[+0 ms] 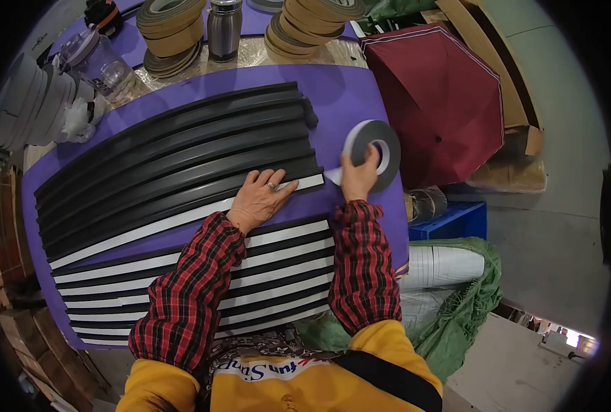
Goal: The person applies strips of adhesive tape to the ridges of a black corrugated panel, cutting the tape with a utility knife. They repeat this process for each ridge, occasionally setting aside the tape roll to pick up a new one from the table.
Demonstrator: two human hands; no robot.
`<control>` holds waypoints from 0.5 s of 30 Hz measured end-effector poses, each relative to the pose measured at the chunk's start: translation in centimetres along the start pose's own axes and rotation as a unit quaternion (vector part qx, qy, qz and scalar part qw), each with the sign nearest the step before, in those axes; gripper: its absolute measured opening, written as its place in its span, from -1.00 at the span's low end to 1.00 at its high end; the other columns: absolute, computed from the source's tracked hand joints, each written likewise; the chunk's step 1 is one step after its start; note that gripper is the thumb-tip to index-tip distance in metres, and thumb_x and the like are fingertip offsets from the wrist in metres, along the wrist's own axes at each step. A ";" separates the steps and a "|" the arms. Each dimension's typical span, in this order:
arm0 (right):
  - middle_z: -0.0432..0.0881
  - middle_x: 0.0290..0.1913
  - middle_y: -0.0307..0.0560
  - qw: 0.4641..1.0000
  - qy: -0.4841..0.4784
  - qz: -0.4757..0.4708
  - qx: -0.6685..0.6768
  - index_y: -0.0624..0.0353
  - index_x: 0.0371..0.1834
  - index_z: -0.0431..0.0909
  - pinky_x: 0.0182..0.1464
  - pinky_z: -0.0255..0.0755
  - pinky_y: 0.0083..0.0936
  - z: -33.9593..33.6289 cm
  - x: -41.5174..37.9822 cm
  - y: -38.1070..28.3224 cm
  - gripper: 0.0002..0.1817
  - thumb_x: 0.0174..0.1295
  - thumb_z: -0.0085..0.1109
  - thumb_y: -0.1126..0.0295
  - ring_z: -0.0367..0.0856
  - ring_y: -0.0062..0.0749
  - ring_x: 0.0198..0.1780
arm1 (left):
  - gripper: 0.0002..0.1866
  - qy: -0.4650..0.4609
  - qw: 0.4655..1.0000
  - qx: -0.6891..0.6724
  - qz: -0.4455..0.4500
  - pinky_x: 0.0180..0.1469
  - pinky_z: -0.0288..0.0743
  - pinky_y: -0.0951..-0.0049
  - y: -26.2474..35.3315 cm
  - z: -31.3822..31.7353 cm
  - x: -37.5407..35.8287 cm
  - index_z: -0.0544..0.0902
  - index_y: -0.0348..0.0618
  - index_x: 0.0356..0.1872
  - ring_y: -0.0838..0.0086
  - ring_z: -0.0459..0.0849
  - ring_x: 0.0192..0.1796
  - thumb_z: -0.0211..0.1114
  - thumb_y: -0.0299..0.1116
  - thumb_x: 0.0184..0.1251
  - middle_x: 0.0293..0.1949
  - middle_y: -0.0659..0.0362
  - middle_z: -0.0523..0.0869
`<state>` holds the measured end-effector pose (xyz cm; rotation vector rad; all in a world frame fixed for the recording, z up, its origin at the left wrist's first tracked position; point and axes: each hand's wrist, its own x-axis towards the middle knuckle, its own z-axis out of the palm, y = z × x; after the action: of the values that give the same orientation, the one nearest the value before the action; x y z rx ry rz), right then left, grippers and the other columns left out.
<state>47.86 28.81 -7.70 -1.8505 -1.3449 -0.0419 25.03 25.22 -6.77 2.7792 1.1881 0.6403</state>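
Observation:
My left hand [259, 200], a ring on one finger, lies on a long black strip with a white band of tape [154, 230] along it, fingers flat near the strip's right end. My right hand [359, 177] grips a roll of double-sided tape [386, 178], dark with a white liner, thumb and fingers at its core. A short white tail of tape [333, 176] shows between the roll and the strip's end. Above my left hand lie several bare black ribbed strips [182, 144]. Below it are several black strips with white tape [278, 268], partly hidden by my forearm.
A purple sheet [347, 89] covers the table. At the back stand tape-roll stacks [171, 34] [295, 34], a metal tumbler [224, 31] and a clear plastic jug [99, 62]. To the right are a dark red umbrella [436, 103], a blue crate [453, 221] and white rolls in green wrapping [446, 268].

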 end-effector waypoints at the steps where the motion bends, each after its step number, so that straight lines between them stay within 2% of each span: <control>1: 0.53 -0.18 0.00 0.980 0.069 0.070 0.173 0.29 0.04 0.32 -0.09 0.39 -0.32 -2.2 1.5 -1.2 -0.50 0.02 0.18 0.34 0.52 -0.26 -0.18 | -0.67 0.000 1.000 0.002 0.005 -0.02 0.21 0.39 0.0 -0.1 0.0 0.45 0.13 -0.02 0.40 0.39 -0.06 0.13 -0.22 0.15 -0.09 0.17 0.39; 2: 0.53 -0.17 -0.05 0.922 0.129 0.138 0.339 0.28 0.02 0.34 -0.11 0.40 -0.40 -6.0 3.9 -3.9 -0.60 0.09 0.10 0.42 0.51 -0.36 -0.18 | -0.66 0.000 1.000 0.004 0.004 -0.01 0.21 0.38 0.2 -0.1 -0.2 0.45 0.13 -0.01 0.40 0.39 -0.05 0.13 -0.22 0.14 -0.09 0.17 0.40; 3: 0.51 -0.13 -0.11 0.857 0.129 0.158 0.473 0.25 0.00 0.38 -0.11 0.40 -0.50 -10.0 5.3 -7.1 -0.69 0.16 0.00 0.48 0.48 -0.47 -0.15 | -0.64 0.000 1.000 -0.025 -0.002 0.01 0.22 0.34 0.3 -0.1 -0.1 0.45 0.13 -0.01 0.35 0.40 -0.03 0.16 -0.23 0.12 -0.08 0.15 0.41; 4: 0.48 -0.07 -0.06 0.822 0.085 0.146 0.543 0.29 0.08 0.31 0.07 0.31 -0.45 -12.7 5.7 -8.3 -0.61 0.15 -0.01 0.51 0.42 -0.38 0.01 | -0.63 -0.004 0.999 -0.045 -0.011 0.03 0.23 0.30 0.3 -0.4 -0.2 0.44 0.13 0.00 0.30 0.41 -0.02 0.18 -0.25 0.10 -0.08 0.13 0.42; 6: 0.44 0.00 -0.07 0.711 -0.035 0.150 0.686 0.28 0.12 0.28 0.20 0.18 -0.37 -14.4 4.6 -10.2 -0.56 0.14 -0.01 0.44 0.37 -0.33 0.08 | -0.68 0.036 0.991 -0.129 -0.003 0.02 0.26 0.28 -0.5 -1.1 -1.1 0.47 0.01 -0.09 0.27 0.43 -0.03 0.20 -0.28 0.07 -0.12 0.10 0.45; 7: 0.39 0.05 -0.07 0.607 -0.149 0.150 0.766 0.26 0.16 0.23 0.23 0.14 -0.35 -14.0 3.9 -9.6 -0.48 0.09 0.08 0.40 0.33 -0.30 0.13 | -0.73 0.067 0.991 -0.105 -0.048 -0.01 0.27 0.28 -1.3 -2.5 -2.3 0.49 -0.03 -0.17 0.25 0.44 -0.05 0.20 -0.31 0.06 -0.17 0.11 0.47; 9: 0.37 0.08 -0.05 0.471 -0.237 0.169 0.833 0.22 0.19 0.18 0.27 0.09 -0.34 -11.7 1.2 -10.2 -0.39 0.04 0.14 0.37 0.31 -0.30 0.15 | -0.89 0.122 0.979 -0.036 -0.159 -0.09 0.31 0.29 -4.2 -6.4 -7.4 0.52 -0.13 -0.40 0.23 0.48 -0.15 0.18 -0.37 0.05 -0.32 0.13 0.52; 10: 0.37 0.08 -0.05 0.446 -0.249 0.176 0.842 0.22 0.19 0.18 0.27 0.09 -0.34 -10.2 -0.3 -11.6 -0.39 0.04 0.14 0.37 0.31 -0.30 0.15 | -0.92 0.127 0.965 0.051 -0.224 -0.14 0.31 0.27 -6.4 -7.7 -10.9 0.50 -0.13 -0.47 0.25 0.47 -0.21 0.17 -0.38 0.04 -0.37 0.13 0.51; 11: 0.38 0.05 -0.04 0.533 -0.229 0.186 0.793 0.21 0.18 0.17 0.27 0.09 -0.34 -9.1 -2.1 -13.0 -0.38 0.02 0.14 0.39 0.32 -0.30 0.14 | -0.91 0.132 0.942 0.131 -0.278 -0.19 0.31 0.25 -8.6 -8.4 -14.6 0.47 -0.14 -0.54 0.27 0.46 -0.28 0.15 -0.38 0.04 -0.42 0.13 0.50; 12: 0.39 0.03 -0.03 0.621 -0.204 0.195 0.731 0.20 0.18 0.16 0.26 0.08 -0.33 -8.3 -3.9 -14.3 -0.38 -0.01 0.15 0.40 0.32 -0.30 0.12 | -0.89 0.132 0.926 0.144 -0.323 -0.24 0.30 0.23 -10.1 -9.0 -17.8 0.46 -0.14 -0.58 0.24 0.45 -0.33 0.13 -0.38 0.05 -0.48 0.11 0.50; 13: 0.42 -0.03 -0.04 0.605 -0.246 0.175 0.737 0.19 0.15 0.14 0.26 0.08 -0.34 -7.0 -4.9 -15.9 -0.37 -0.05 0.13 0.47 0.35 -0.30 0.09 | -0.89 0.131 0.925 0.148 -0.325 -0.24 0.30 0.23 -10.3 -9.9 -19.1 0.46 -0.14 -0.58 0.24 0.45 -0.33 0.13 -0.38 0.05 -0.48 0.11 0.50; 15: 0.44 -0.08 -0.07 0.648 -0.243 0.143 0.707 0.19 0.12 0.13 0.26 0.08 -0.32 -3.9 -7.5 -19.9 -0.38 -0.10 0.12 0.53 0.35 -0.30 0.08 | -0.88 0.042 0.940 0.046 -0.337 -0.27 0.30 0.22 -10.4 -10.7 -21.1 0.47 -0.18 -0.57 0.18 0.46 -0.35 0.10 -0.38 0.07 -0.48 0.07 0.51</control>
<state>30.32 22.22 3.13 -0.5996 -0.8006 1.3698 0.74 16.55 -6.59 2.1729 2.0711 0.6330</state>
